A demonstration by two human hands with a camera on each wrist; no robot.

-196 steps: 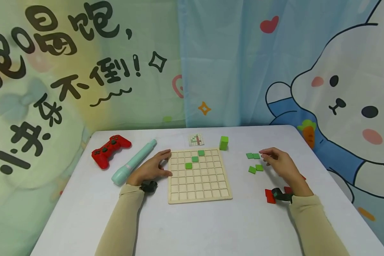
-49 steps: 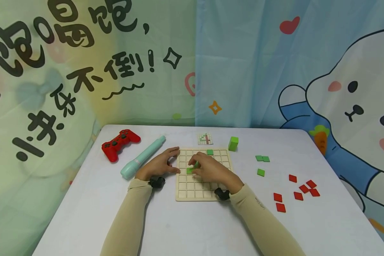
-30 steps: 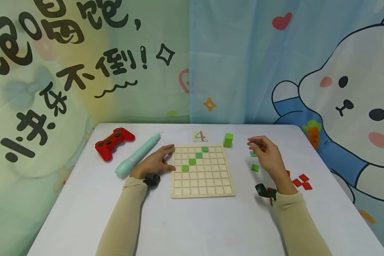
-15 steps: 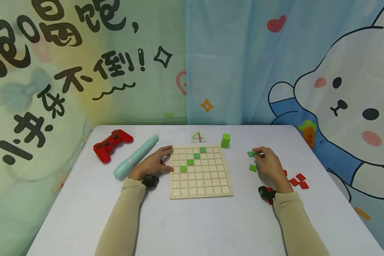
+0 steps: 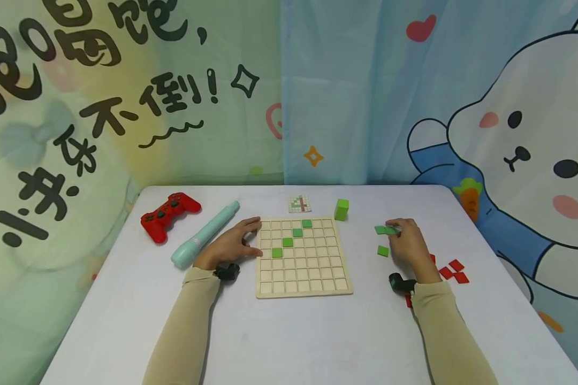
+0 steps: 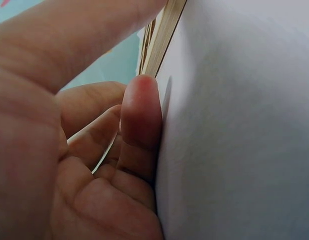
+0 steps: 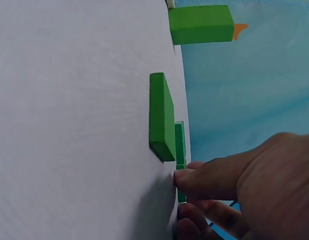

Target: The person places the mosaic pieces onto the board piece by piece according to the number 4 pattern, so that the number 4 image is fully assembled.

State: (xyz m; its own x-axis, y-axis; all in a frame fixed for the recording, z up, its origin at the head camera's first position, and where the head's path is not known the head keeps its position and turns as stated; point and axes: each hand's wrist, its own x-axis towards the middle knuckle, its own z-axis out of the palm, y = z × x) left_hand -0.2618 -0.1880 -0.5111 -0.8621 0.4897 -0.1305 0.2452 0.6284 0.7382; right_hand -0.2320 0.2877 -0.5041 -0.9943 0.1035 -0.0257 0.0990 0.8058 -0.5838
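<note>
A pale wooden grid board (image 5: 298,267) lies flat on the table, with several green tiles (image 5: 287,243) set diagonally in its cells. My left hand (image 5: 228,246) rests at the board's left edge, thumb and fingers spread along it; the left wrist view shows the fingers (image 6: 141,110) low beside the wood. To the right, my right hand (image 5: 407,243) pinches a green tile (image 5: 390,230) between thumb and fingers at table level. Another green tile (image 5: 380,230) touches its left side. A further loose green tile (image 7: 159,117) lies nearer, apart from the hand.
Behind the board are a small pattern card (image 5: 299,203) and an upright green block (image 5: 341,209). Several red tiles (image 5: 456,265) lie right of the right hand, some partly hidden by the wrist. A red game controller (image 5: 169,216) and a mint-green tube (image 5: 205,235) lie at left.
The right hand has gone from the board back to the loose green tiles at right and taken hold of one. The board holds one more green tile than 6.5 seconds ago. The left hand stayed.
</note>
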